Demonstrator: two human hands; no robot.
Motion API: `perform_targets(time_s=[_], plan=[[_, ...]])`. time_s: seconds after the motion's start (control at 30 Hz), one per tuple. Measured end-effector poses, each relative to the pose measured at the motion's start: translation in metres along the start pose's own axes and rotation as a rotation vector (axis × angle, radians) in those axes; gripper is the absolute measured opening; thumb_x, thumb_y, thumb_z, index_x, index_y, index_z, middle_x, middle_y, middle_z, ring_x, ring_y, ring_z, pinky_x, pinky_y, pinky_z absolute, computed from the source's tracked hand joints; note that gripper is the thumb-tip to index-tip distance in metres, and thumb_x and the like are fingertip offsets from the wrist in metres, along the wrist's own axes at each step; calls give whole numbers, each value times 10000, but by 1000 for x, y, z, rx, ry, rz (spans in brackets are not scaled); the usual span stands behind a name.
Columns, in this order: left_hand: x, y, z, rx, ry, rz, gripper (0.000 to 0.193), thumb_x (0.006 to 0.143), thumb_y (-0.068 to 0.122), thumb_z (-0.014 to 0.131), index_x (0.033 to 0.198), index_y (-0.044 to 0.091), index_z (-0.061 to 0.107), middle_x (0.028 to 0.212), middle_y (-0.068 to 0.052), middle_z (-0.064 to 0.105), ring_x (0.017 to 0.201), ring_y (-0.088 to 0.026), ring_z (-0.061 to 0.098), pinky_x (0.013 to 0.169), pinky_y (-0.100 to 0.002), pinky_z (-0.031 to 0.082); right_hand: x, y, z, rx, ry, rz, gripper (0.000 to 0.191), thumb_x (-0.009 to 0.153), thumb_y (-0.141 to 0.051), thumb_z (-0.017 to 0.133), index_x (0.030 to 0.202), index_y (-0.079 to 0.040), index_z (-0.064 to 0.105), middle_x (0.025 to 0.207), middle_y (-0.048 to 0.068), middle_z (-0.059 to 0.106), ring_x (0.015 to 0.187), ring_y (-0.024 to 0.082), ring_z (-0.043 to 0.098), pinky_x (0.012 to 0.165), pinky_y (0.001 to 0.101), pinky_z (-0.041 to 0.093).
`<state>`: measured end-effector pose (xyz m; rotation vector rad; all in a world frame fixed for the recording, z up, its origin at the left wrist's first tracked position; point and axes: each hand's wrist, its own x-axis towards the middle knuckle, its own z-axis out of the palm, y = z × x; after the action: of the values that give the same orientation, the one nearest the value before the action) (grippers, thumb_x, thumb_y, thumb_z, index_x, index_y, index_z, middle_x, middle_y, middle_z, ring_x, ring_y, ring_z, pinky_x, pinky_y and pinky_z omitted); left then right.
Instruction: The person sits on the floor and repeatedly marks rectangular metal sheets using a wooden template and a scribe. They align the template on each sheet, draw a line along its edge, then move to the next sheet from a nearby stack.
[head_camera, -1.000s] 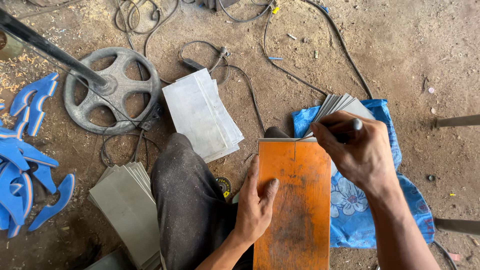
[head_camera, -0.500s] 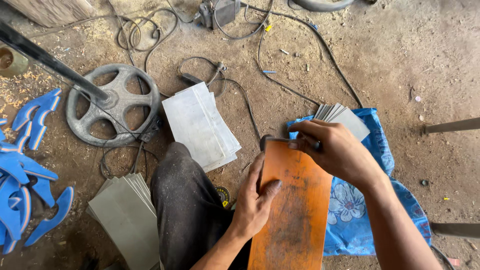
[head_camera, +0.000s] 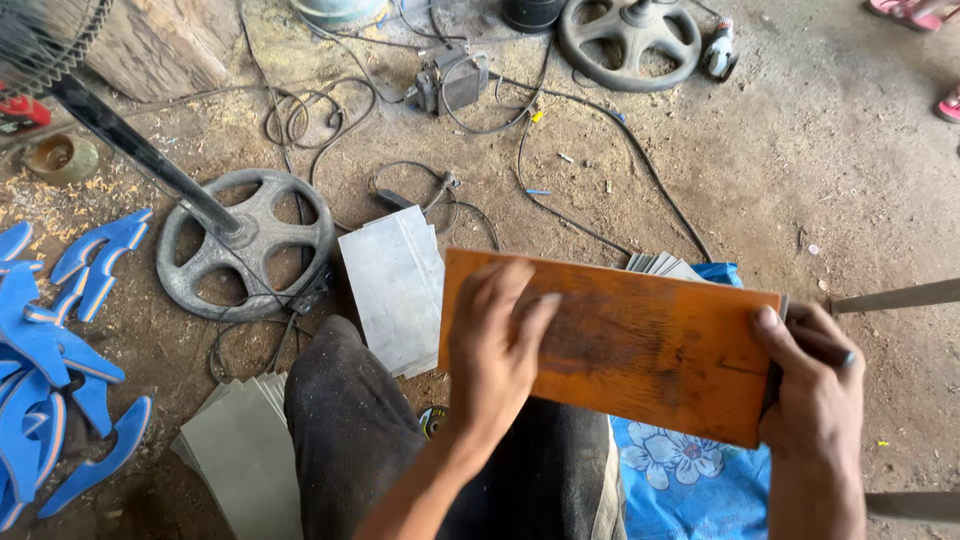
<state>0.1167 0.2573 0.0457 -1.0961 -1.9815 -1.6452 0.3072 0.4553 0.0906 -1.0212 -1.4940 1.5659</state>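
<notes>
one orange board (head_camera: 640, 345), two hands on it, left (head_camera: 495, 345) and right (head_camera: 815, 385), two spoked wheel bases (head_camera: 245, 245), three stacks of grey sheets (head_camera: 395, 285), one blue flowered cloth (head_camera: 690, 475), a pile of blue cutouts (head_camera: 50, 350) too jumbled to count

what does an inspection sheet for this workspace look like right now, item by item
surface: bare dirt floor, dusty, sawdust at the left
job's things: orange board held crosswise over the lap; grey sheets stacked beyond the knee, more grey sheets at lower left
clutter: blue curved pieces at the left, blue flowered cloth, small tin
grippers: left hand flat on the board's face; right hand grips its right end
cables: black cables loop across the floor to a small motor
surroundings: fan stand on a wheel-shaped base, second wheel-shaped base at the top
</notes>
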Motion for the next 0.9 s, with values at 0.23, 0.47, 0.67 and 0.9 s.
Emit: perform_targets(time_s=[0.23, 0.47, 0.67, 0.9], plan=[[-71, -24, 6, -799, 315, -1241, 527, 1006, 446, 414, 1450, 170, 347, 1404, -100, 487, 1162, -270, 593, 963, -437, 516, -52, 96, -18, 308, 96, 81, 189, 1144, -168, 585, 1182, 13, 623, 1075, 90, 664, 969, 166, 640, 881, 329, 519], [-67, -70, 3, -478, 244, -1000, 609, 1047, 383, 529, 1560, 71, 423, 1442, -204, 606, 1297, -274, 578, 1102, -406, 448, -77, 100, -23, -49, -58, 158, 312, 1051, -168, 514, 1209, 79, 619, 1082, 238, 729, 988, 326, 736, 797, 434, 591], [-117, -55, 14, -440, -224, -853, 645, 1052, 352, 467, 1597, 104, 225, 1584, -155, 413, 1396, -291, 506, 1151, -437, 438, -49, 103, 20, -234, -169, 68, 422, 980, -138, 606, 1364, 34, 590, 1259, 156, 699, 1150, 226, 658, 908, 350, 544], [-127, -46, 13, -377, -264, -769, 686, 1041, 405, 447, 1616, 102, 228, 1696, -220, 226, 1543, -357, 281, 1201, -491, 354, -56, 120, 56, -223, -80, -39, 442, 942, -98, 678, 1367, 4, 609, 1334, 123, 678, 1276, 176, 610, 1075, 302, 478]])
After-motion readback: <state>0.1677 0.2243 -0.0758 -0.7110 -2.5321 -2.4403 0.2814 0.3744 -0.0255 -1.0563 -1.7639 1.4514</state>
